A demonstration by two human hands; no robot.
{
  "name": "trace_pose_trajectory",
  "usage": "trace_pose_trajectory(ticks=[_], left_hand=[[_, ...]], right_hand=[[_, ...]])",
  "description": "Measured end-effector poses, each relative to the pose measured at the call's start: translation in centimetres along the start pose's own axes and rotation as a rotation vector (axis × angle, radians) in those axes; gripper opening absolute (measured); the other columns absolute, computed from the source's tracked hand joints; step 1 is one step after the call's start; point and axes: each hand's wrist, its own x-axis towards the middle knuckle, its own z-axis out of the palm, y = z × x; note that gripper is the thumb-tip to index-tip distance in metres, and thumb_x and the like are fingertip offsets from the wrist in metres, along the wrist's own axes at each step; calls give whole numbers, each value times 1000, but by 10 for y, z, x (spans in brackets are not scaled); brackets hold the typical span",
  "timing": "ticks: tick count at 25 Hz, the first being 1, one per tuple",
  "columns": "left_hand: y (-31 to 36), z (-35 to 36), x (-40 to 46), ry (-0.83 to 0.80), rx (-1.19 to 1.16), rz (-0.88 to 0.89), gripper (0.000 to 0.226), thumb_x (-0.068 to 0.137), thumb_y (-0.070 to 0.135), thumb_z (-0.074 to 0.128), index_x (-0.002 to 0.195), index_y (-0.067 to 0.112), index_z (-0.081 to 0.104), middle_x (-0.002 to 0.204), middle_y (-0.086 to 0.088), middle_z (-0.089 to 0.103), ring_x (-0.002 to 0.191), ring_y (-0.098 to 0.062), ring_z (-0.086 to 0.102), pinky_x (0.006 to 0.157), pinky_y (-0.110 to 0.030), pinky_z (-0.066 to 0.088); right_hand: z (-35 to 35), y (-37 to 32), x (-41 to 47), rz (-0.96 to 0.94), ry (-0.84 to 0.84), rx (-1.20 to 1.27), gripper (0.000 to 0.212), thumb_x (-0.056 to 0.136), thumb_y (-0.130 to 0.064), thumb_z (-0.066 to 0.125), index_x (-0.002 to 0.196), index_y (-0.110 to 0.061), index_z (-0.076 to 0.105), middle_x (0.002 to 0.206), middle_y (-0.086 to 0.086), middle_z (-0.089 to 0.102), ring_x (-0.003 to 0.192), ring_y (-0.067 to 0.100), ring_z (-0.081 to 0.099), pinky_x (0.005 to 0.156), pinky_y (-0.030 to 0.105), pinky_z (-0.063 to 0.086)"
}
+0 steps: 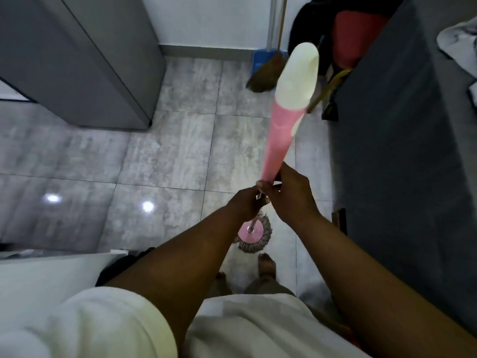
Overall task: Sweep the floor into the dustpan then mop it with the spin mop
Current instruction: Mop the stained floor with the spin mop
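Mop (280, 140) stands nearly upright in front of us, its pink and cream handle rising toward the camera and its round head (252, 235) resting on the grey tiled floor (165, 156), just ahead of our bare feet (265, 263). Our left hand (245, 205) curls round the pole just below the pink grip, and our right hand (286, 195) pinches the pole at the grip's lower end, the two hands touching. Beyond the mop, a broom (265, 73) leans at the white wall with a blue dustpan (259, 59) behind it. Left of the mop stands a grey cabinet (77, 60); right of it, a dark bed edge (400, 125).
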Motion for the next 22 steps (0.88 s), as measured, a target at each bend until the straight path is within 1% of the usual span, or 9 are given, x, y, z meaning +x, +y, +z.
trace_pose_trajectory(ticks=[2,5,10,12,14,16,17,19,22], left_hand=[[3,0,-1,36,1,-13,44,100,22,44,136,-2,49,136,-24,54,127,-37,51,107,-46,42],[9,1,-9,190,214,63,37,100,23,50,135,9,51,129,-12,61,119,-28,58,100,-38,48],[30,-22,-39,451,156,115,29,99,28,52,125,15,55,109,-1,65,100,-19,62,81,-27,45],[37,-43,-57,479,151,121,26,100,30,52,119,13,56,107,-2,66,97,-20,62,80,-27,47],[39,-70,-81,546,143,168,24,99,28,55,113,9,59,106,-6,68,95,-21,63,83,-31,50],[40,-98,-105,644,121,198,25,98,28,56,111,7,60,103,-8,68,93,-22,63,83,-31,48],[40,-111,-118,690,112,202,25,98,28,56,110,7,60,102,-8,68,90,-21,62,80,-29,47],[40,-132,-142,766,108,222,25,98,30,56,107,7,60,97,-6,68,84,-18,61,73,-22,46],[35,-156,-177,869,95,269,23,97,31,56,101,9,60,89,-5,68,79,-15,62,70,-22,48]], right_hand=[[-5,0,11,-58,-54,-14,24,84,-31,71,103,-20,60,96,-4,68,88,15,65,78,38,56],[-15,-9,25,-137,-98,-11,23,84,-33,71,101,-22,60,93,-7,67,85,12,64,77,36,56],[-21,-53,48,-383,-127,58,29,80,-43,72,101,-25,65,90,-16,68,83,1,65,74,26,56],[-18,-67,55,-447,-111,110,37,81,-54,66,103,-25,66,92,-17,69,84,-1,66,72,21,55],[-8,-74,62,-453,-92,159,41,89,-58,52,104,-22,67,93,-12,71,85,2,66,73,25,56],[10,-75,69,-395,-152,169,37,97,-48,43,102,-19,67,90,-3,71,85,13,67,77,38,56],[21,-73,71,-363,-201,138,30,98,-39,46,102,-17,67,91,0,72,86,17,67,79,39,55],[44,-74,70,-365,-293,30,19,95,-23,58,109,-15,67,98,1,72,93,18,68,84,27,51],[78,-95,59,-425,-453,-36,37,85,-23,73,120,-18,64,105,-4,69,97,9,65,86,19,50]])
